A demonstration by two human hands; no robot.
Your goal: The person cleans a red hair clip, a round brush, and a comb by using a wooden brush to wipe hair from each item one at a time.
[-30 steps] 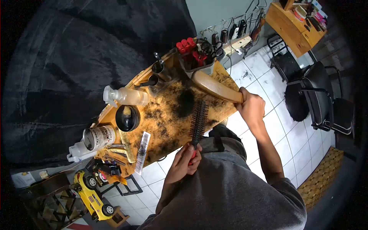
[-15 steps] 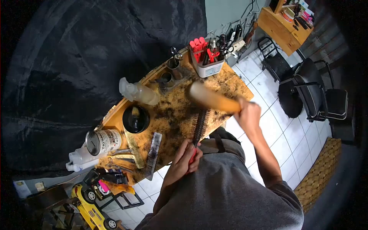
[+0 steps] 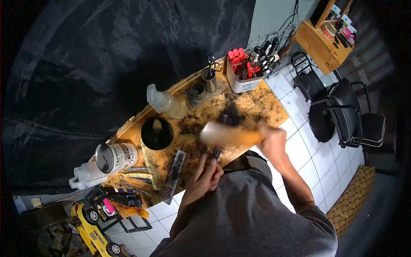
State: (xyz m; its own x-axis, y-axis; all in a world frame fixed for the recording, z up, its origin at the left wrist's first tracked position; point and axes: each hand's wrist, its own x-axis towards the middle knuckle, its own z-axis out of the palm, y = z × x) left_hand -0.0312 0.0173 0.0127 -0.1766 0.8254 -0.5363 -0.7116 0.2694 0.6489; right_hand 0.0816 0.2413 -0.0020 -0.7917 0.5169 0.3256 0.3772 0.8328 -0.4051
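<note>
Round brush (image 3: 226, 119) in left hand (image 3: 207, 174), blurred wooden tool (image 3: 231, 135) across it in right hand (image 3: 273, 143)

Left hand was curled around the red handle of the round brush, fingers closed, lower centre of frame. Right hand, right of centre, was closed on one end of the wooden tool; exact finger placement too blurred to tell. Round brush lay over the near edge of the tabletop (image 3: 265, 103), long axis running up the frame, leaning a bit right, bristle end toward the top. Wooden tool lay roughly level across the frame, free end pointing left.

Wooden tool blocked the view of the brush's middle; contact between the two, cannot tell. Tool's underside was hidden, its outline smeared. Dark scatter covered much of the tabletop.

Left of the hands: dark comb (image 3: 174, 175), pale comb (image 3: 156, 175) just beside it, then can (image 3: 116, 157) and clear bottles (image 3: 87, 172) at the table's lower-left end. Black bowl (image 3: 165, 139) and spray bottle (image 3: 171, 105) stood left of centre. Above centre, metal cups (image 3: 209, 83), one with scissors; farther right, bin (image 3: 246, 86) with red clips. Yellow toy car (image 3: 92, 231) was cut off at lower left; chair (image 3: 349, 113) stood at right.
</note>
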